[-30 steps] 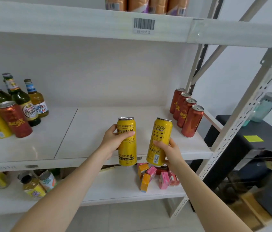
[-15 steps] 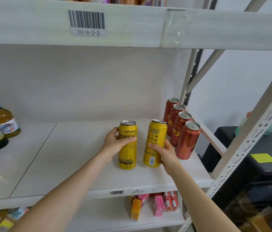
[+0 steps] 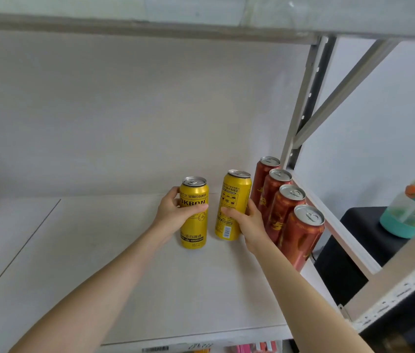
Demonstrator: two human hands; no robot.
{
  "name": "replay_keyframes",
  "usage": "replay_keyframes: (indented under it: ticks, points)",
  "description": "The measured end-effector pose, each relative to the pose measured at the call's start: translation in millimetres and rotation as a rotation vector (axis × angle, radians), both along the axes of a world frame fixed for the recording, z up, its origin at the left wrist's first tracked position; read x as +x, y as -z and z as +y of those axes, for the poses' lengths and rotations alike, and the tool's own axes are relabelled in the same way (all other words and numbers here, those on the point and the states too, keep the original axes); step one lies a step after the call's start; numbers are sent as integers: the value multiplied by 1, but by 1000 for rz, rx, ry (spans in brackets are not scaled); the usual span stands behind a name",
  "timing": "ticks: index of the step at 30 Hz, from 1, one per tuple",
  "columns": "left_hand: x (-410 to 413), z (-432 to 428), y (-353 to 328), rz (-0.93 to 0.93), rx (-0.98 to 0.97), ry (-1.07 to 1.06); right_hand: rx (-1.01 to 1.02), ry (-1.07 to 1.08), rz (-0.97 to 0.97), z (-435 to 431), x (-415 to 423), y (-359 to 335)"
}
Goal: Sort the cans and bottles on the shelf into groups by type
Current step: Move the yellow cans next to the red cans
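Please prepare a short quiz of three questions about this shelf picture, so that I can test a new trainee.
1. How many red cans stand in the row at the right end of the shelf?
2. True or false: the left hand grips a glass bottle.
3. What does the right hand grip? A. a yellow can B. a red can C. nothing

Key: 1. Four. 2. False: it grips the other yellow can. 3. A.
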State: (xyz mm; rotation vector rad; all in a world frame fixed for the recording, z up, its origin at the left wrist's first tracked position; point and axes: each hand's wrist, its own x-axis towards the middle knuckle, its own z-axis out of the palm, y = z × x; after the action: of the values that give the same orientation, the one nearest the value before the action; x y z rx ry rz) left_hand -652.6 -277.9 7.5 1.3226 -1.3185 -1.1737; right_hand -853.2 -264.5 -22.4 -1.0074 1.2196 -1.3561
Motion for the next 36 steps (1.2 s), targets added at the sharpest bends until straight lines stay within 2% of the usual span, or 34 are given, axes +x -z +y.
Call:
replay_keyframes:
  ticks: [13,24,29,36]
  points:
    - [-15,-40,12,14,-86,3,-66,124,58,-56,-2,12]
    - [-8,-42,15,37,-115,65,-84,82,122,-75,-2,22]
    - [-10,-39,13,31,-126,102,-64,89,100,-61,-3,23]
    - [-10,-31,15,57,-113,115,-47,211,74,-8,1,36]
